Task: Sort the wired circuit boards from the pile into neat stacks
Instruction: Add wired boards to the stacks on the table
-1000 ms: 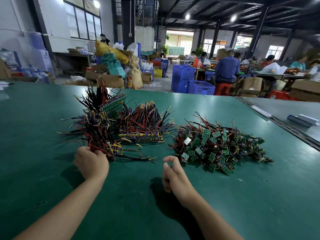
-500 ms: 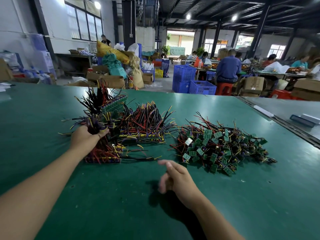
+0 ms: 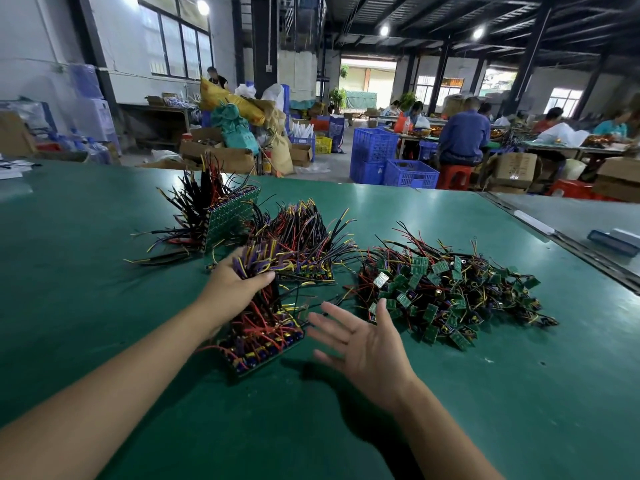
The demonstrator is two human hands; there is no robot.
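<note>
A large workshop hall with dark steel roof beams [image 3: 433, 15] and round ceiling lamps [image 3: 383, 30] stretches behind the green-topped work table [image 3: 86, 271]. Tall multi-pane windows [image 3: 180, 43] sit in the white left wall. Stacked blue plastic crates [image 3: 374, 150], brown cardboard boxes [image 3: 512, 169] and red plastic stools [image 3: 453, 174] stand on the grey concrete floor.

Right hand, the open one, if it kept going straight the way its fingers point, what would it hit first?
Probably the stack of wired boards that the left hand grips by the wires. The right hand is open, its fingers pointing up and left at that stack's near edge. Depth is unclear, so it could pass just above.
</note>
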